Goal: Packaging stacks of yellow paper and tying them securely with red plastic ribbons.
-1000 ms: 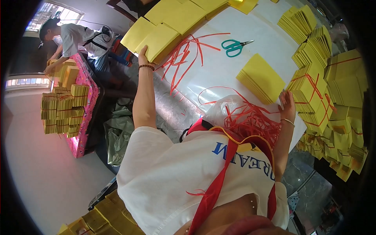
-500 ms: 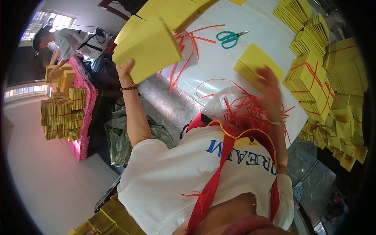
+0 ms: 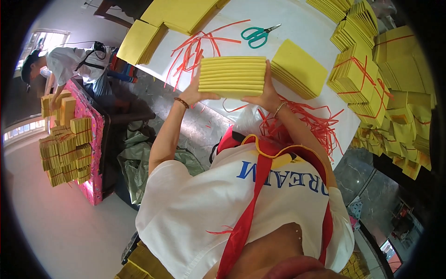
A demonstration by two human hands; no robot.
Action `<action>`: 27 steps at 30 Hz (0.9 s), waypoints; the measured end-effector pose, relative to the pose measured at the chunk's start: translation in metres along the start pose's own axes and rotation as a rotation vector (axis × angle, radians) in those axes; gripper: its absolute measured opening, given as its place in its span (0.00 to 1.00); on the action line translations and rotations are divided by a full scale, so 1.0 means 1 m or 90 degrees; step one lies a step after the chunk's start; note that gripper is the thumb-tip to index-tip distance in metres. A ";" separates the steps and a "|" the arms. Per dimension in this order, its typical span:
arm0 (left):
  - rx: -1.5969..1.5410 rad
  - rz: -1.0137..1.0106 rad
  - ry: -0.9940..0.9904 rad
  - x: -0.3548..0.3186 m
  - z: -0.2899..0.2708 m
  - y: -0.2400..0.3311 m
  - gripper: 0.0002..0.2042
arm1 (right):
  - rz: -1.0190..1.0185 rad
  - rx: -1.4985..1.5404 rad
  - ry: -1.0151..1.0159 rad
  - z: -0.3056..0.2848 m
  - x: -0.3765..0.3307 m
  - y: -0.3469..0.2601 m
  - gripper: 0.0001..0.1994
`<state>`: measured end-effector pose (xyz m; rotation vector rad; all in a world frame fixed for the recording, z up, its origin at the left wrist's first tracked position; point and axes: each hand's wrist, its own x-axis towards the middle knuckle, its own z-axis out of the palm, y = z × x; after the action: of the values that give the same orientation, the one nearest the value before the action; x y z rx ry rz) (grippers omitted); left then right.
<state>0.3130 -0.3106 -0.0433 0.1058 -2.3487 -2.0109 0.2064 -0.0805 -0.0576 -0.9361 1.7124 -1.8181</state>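
Both arms reach forward and converge on a yellow stack of folded paper (image 3: 231, 78), gripped between the two hands near the surface's (image 3: 297, 28) near edge. The left hand (image 3: 194, 93) clasps its left end, thumb lying along the lower edge, wrist wearing a dark beaded bracelet. The right hand (image 3: 268, 95) presses the opposite end, its thumb pointing inward beneath the folds; that forearm slants up and leftward, passing over red strips (image 3: 320, 123). Another yellow stack (image 3: 302, 67) lies just right, below teal-handled scissors (image 3: 264, 34).
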 end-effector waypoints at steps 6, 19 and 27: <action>0.157 -0.085 -0.129 -0.013 0.000 -0.040 0.24 | -0.064 -0.065 0.005 0.007 -0.004 0.005 0.63; -0.007 0.045 -0.083 -0.010 -0.033 -0.001 0.50 | -0.006 -0.007 0.030 0.005 -0.003 0.016 0.57; 0.328 0.183 0.007 0.041 -0.039 0.069 0.25 | -0.043 -0.028 0.045 0.004 0.000 0.022 0.49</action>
<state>0.2742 -0.3416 0.0309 -0.1905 -2.6327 -1.2500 0.2069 -0.0854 -0.0798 -0.9699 1.7890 -1.8849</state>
